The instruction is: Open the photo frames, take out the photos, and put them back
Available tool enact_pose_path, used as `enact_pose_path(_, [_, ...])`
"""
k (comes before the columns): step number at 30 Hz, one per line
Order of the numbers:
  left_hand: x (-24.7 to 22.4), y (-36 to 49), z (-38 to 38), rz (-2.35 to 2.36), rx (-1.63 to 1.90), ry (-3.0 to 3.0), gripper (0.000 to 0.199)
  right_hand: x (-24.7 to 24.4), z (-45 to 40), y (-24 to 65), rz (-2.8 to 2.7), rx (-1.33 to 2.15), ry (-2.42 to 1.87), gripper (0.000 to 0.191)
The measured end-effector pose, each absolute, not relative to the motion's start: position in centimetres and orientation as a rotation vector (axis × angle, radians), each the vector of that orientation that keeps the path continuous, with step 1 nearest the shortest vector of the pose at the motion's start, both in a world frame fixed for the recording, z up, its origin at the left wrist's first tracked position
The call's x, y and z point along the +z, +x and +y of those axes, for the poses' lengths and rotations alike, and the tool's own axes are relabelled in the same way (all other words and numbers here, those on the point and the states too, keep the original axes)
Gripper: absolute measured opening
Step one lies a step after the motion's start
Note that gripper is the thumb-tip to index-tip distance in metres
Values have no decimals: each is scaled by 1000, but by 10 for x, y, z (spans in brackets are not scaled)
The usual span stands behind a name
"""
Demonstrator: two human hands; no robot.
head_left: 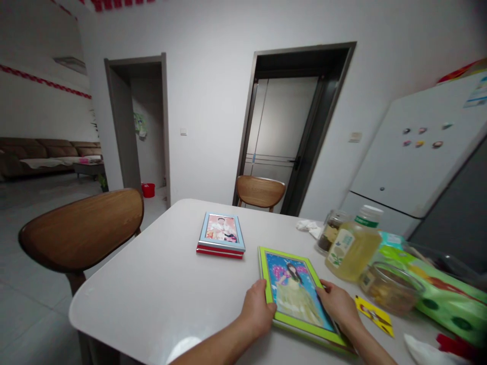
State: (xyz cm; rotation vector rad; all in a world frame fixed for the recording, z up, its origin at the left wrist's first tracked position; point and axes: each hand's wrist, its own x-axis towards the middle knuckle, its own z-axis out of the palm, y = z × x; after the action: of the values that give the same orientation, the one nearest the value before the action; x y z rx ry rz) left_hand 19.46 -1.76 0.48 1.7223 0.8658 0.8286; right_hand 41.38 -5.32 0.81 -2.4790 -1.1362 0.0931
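Note:
A picture frame [294, 289] with a lime-green border shows a person in a pale gown against blue. My left hand [256, 309] grips its left edge, thumb over the border. On the opposite edge my right hand [338, 304] holds it too, with the thumb on the picture. The frame is at the near right part of the table; whether it touches the tabletop I cannot tell. Farther off to the left, a light-blue picture frame [221, 230] lies on top of a red frame [219, 251], both flat on the white table [152, 284].
On the right stand a bottle of yellow liquid [353, 246], a dark-filled jar [332, 230] and a clear bowl [391, 289]. A green tissue pack [449, 294] and a yellow card [375, 315] lie nearby. Wooden chairs [83, 230] stand at the table's left and far sides.

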Motion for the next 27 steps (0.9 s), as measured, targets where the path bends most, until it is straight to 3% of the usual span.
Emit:
enact_pose_path(8, [0,167,5,970,891,1634,55,5,-41,410,-1333,-82,-2514,43])
enact_pose_path(11, [-5,138,34,1065,970,1477,54,17,-16,364,-1526,-270,-2275,41])
enact_pose_path(15, [-10,105,65,1157,1054,1248,48,34,38,276,-1888,-211,-1942,36])
enact_pose_path(18, [-12,90,71,1169,1078,1103,47,41,74,231,-1967,-209,-1866,43])
enact_pose_path(20, [-13,83,69,1148,1091,1020,48,43,86,218,-1992,-206,-1858,35])
enact_pose_path(23, [-8,77,60,1074,1116,919,51,43,79,209,-2033,-199,-1832,19])
enact_pose_path(27, [8,77,42,872,1185,854,49,44,37,197,-2081,-143,-1708,21])
